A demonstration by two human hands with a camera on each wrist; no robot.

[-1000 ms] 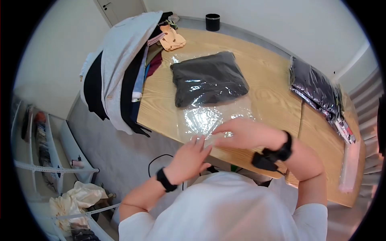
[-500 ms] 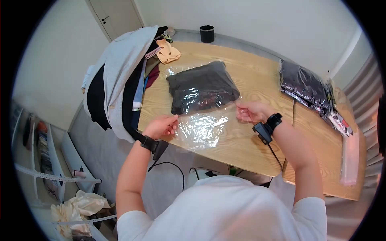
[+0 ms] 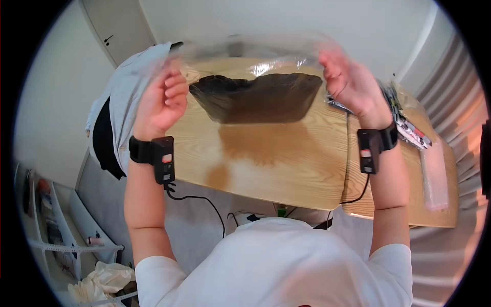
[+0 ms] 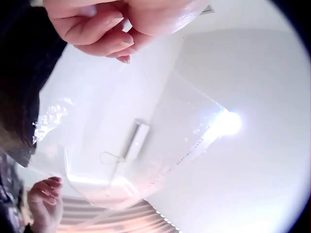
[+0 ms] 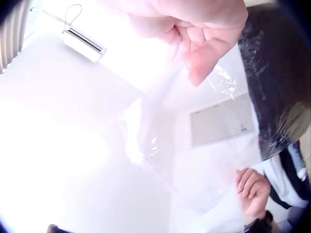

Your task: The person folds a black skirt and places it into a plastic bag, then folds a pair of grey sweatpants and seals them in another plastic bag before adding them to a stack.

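Note:
A clear plastic bag [image 3: 276, 64] with a dark folded garment [image 3: 261, 100] inside is held up above the table, blurred along its upper part. My left hand [image 3: 166, 100] pinches the bag's left side with curled fingers, and my right hand [image 3: 353, 84] grips its right side. In the left wrist view the transparent film [image 4: 121, 160] spreads out below my left hand [image 4: 116, 29], with the dark garment [image 4: 19, 87] at the left edge. From the right wrist view, my right hand [image 5: 199, 34] holds the film near the dark garment [image 5: 277, 63].
Clothes [image 3: 128, 82] are heaped at the table's left side. Packed garments [image 3: 404, 120] and a flat pinkish plastic packet [image 3: 434, 176] lie on the right part of the wooden table [image 3: 286, 169]. Black cables hang from both wrist devices. Shelves [image 3: 76, 248] stand at the lower left.
Both hands have risen from the table's near side, lifting the bag with the garment off the tabletop. Half a second ago the bag lay flat, a hand at each side of its near part.

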